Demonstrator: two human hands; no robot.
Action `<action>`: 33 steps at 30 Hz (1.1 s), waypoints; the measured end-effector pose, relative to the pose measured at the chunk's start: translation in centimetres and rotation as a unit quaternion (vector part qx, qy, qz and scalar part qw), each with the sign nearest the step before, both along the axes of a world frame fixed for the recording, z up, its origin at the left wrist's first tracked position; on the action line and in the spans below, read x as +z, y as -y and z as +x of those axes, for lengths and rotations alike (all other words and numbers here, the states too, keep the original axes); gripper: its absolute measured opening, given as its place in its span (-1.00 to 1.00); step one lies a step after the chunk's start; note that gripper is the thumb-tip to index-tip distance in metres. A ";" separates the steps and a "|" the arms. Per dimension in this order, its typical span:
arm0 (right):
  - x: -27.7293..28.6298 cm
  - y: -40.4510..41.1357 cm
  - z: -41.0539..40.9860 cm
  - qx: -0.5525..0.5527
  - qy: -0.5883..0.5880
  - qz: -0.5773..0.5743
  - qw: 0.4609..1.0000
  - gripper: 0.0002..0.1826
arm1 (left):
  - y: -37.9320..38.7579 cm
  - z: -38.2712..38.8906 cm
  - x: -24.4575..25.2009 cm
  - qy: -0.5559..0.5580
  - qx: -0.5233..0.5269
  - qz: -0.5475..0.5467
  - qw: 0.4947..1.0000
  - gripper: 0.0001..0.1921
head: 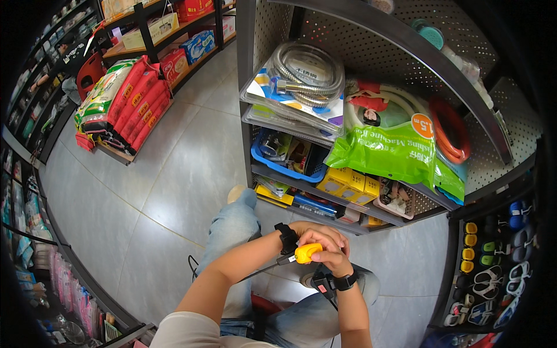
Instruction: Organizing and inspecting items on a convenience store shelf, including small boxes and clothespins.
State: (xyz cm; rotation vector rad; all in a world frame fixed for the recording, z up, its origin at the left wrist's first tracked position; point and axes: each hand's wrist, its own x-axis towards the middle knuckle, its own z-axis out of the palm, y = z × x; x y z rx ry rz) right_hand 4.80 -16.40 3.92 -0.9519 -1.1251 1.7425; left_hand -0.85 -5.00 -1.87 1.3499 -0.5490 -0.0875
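Observation:
My right hand [331, 252] pinches a small yellow plastic object [307, 254] between thumb and fingers, close to the other wrist; its exact kind is unclear. Behind that hand lies my left hand [317, 226], partly covered, with its fingers reaching toward the right; whether it grips anything is hidden. A black wrist strap [286, 239] circles the left wrist, and a dark cable [266, 270] runs from beside it. Another black strap [347, 282] with a small module [322, 285] sits on the right wrist. Both hands are above my knees, in front of the shelf unit.
The metal shelf unit [249, 130] holds a packaged steel shower hose [304, 80], a green washing machine hose bag [387, 148], a blue basket [285, 167] and yellow LED bulb boxes [348, 185]. Stacked red sacks [135, 108] stand on the floor left; slippers [487, 276] hang right. A person [72, 56] is far left.

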 end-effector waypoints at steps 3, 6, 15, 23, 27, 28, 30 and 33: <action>0.3 0.0 -0.1 -0.008 0.020 0.012 1.000 -0.54 | -0.6 0.1 -0.5 -0.044 -0.011 -0.046 0.998 -0.59; 0.5 -0.1 -0.1 -0.028 0.042 0.027 0.998 -0.54 | -1.3 0.4 -1.9 0.013 0.007 -0.060 0.998 -0.61; -0.7 -0.3 6.6 -0.326 -0.096 0.093 0.936 -0.51 | 1.9 0.6 -3.8 -0.368 0.127 -0.082 0.917 -0.65; -0.8 -1.6 6.0 -0.491 0.105 0.064 0.862 -0.77 | 4.0 -0.1 -2.3 -0.245 -0.010 -0.099 0.965 -0.36; -1.4 -1.7 6.8 -0.568 0.149 0.090 0.805 -0.81 | 4.4 0.0 -2.2 -0.176 0.008 -0.133 0.975 -0.43; -1.9 -1.7 7.2 -0.585 0.147 0.090 0.792 -0.80 | 4.6 0.0 -1.8 -0.223 0.003 -0.154 0.963 -0.43; -2.3 -1.5 7.7 -0.602 0.154 0.081 0.779 -0.79 | 5.1 0.0 -1.4 -0.269 -0.002 -0.175 0.947 -0.42; -2.4 -1.4 7.8 -0.622 0.168 0.076 0.761 -0.79 | 6.4 0.0 -1.5 -0.259 0.046 -0.160 0.951 -0.40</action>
